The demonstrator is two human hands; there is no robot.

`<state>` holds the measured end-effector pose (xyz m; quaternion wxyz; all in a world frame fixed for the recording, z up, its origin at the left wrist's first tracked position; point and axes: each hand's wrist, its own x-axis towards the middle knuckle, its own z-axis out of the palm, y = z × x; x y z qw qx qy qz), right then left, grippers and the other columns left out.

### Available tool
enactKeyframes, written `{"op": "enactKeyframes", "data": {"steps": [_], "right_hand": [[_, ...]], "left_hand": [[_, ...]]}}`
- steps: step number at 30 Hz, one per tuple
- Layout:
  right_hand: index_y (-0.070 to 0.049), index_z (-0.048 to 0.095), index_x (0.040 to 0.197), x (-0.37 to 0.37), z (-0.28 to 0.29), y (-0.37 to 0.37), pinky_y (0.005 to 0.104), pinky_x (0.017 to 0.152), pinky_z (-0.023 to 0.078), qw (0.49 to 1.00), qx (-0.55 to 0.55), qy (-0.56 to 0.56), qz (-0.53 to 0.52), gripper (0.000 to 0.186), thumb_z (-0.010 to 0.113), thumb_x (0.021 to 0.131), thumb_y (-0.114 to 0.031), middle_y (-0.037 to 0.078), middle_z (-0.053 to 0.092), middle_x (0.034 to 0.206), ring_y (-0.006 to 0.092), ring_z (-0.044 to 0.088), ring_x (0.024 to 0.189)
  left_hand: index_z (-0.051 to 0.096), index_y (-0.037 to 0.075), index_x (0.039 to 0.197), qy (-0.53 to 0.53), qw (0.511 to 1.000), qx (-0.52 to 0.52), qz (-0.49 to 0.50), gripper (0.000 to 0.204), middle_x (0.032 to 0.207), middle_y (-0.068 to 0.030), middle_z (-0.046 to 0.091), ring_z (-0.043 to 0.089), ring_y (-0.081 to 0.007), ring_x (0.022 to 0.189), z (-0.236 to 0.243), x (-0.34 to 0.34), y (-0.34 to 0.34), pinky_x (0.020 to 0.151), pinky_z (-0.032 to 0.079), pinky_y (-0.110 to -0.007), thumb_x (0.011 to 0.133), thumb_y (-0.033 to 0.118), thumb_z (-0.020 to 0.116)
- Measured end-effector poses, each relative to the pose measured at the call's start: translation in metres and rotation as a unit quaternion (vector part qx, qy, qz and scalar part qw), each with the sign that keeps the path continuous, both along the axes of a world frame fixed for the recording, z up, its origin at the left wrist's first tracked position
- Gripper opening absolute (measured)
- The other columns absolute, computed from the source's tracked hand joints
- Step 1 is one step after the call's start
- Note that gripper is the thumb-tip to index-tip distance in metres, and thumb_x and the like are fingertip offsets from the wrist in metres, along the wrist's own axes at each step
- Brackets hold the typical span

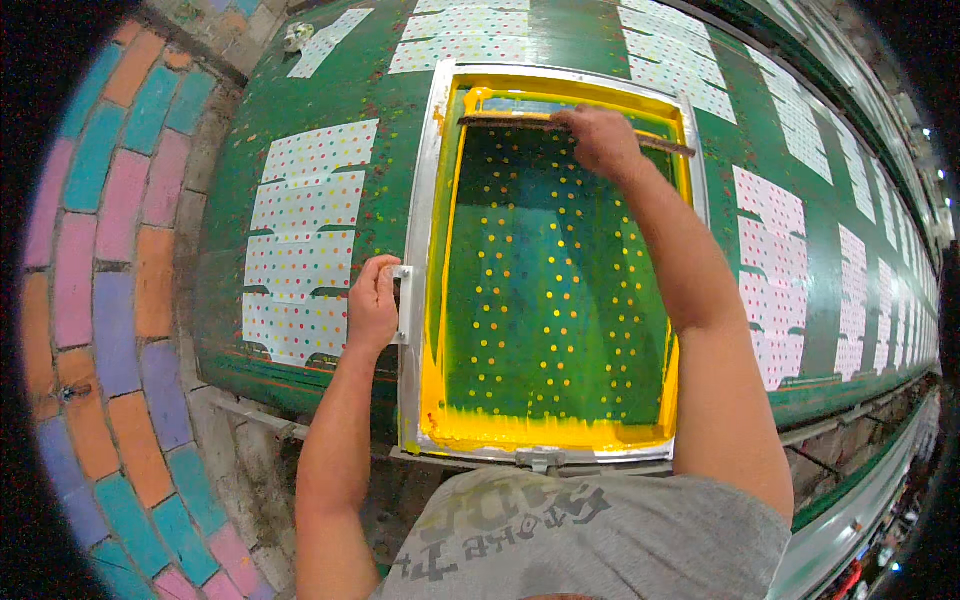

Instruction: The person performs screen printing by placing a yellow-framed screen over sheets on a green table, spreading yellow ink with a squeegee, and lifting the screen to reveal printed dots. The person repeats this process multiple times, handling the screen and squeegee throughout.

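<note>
So the squeegee (570, 121) sits at the far end of the screen frame (420, 200), long axis running crosswise. Right hand (600, 140) has its grip closed over the middle of it. Left hand (372, 305) is wrapped round the frame's side handle (403, 303). Open mesh and yellow ink (540, 432) stretch nearward from the right grip. Printed dotted sheets (305, 240) flank the frame on the green desk (230, 290).

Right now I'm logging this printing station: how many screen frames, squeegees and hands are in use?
Screen frame: 1
Squeegee: 1
Hands: 2, the left hand on the frame's side handle, the right hand on the squeegee
Total: 4
</note>
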<state>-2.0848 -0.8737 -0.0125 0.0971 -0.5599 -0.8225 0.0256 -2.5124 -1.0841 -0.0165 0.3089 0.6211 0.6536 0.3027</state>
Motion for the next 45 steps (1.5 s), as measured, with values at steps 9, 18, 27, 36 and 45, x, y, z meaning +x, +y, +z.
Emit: {"op": "enactKeyframes", "data": {"steps": [9, 18, 27, 36, 45], "right_hand": [[-0.018, 0.073, 0.139, 0.029, 0.005, 0.081, 0.0547, 0.100, 0.059, 0.997, -0.068, -0.013, -0.044, 0.051, 0.062, 0.091, -0.005, 0.020, 0.077, 0.128, 0.0433, 0.073, 0.117], [-0.013, 0.075, 0.135, 0.033, 0.012, 0.075, 0.0554, 0.100, 0.058, 0.983, -0.171, -0.064, -0.003, 0.043, 0.061, 0.093, -0.010, 0.023, 0.077, 0.122, 0.0460, 0.072, 0.114], [-0.019, 0.075, 0.133, -0.003, 0.033, -0.093, 0.0559, 0.095, 0.060, 0.985, -0.167, -0.046, 0.023, 0.042, 0.063, 0.093, -0.009, 0.017, 0.079, 0.120, 0.0438, 0.074, 0.111], [-0.026, 0.074, 0.133, -0.051, 0.056, -0.301, 0.0559, 0.091, 0.063, 0.984, -0.174, -0.015, 0.019, 0.053, 0.080, 0.082, -0.015, 0.013, 0.079, 0.114, 0.0409, 0.077, 0.108], [-0.022, 0.077, 0.131, -0.096, 0.082, -0.462, 0.0530, 0.094, 0.061, 0.986, -0.164, 0.004, -0.006, 0.045, 0.075, 0.087, -0.012, 0.012, 0.077, 0.118, 0.0367, 0.075, 0.109]], "left_hand": [[0.071, 0.004, 0.124, -0.004, 1.000, -0.024, 0.017, 0.023, 0.101, -0.0055, 0.073, 0.064, -0.0131, 0.092, -0.002, 0.000, 0.000, 0.086, 0.054, -0.034, 0.116, 0.018, 0.054], [0.072, 0.006, 0.123, 0.031, 1.000, -0.006, -0.005, 0.025, 0.093, -0.0044, 0.069, 0.059, -0.0118, 0.080, -0.003, -0.002, 0.004, 0.076, 0.051, -0.032, 0.116, 0.021, 0.053], [0.074, 0.005, 0.123, 0.007, 1.000, -0.006, -0.027, 0.028, 0.109, -0.0105, 0.076, 0.069, -0.0199, 0.102, -0.013, -0.010, 0.009, 0.094, 0.054, -0.037, 0.115, 0.022, 0.054], [0.077, 0.006, 0.127, -0.010, 0.997, 0.058, 0.046, 0.041, 0.113, -0.0169, 0.081, 0.078, -0.0320, 0.103, -0.031, -0.012, 0.008, 0.091, 0.061, -0.045, 0.092, 0.026, 0.080], [0.077, 0.002, 0.120, 0.029, 0.996, 0.012, 0.082, 0.036, 0.106, -0.0213, 0.081, 0.079, -0.0415, 0.099, -0.036, -0.005, -0.029, 0.091, 0.060, -0.053, 0.090, 0.022, 0.076]]}}
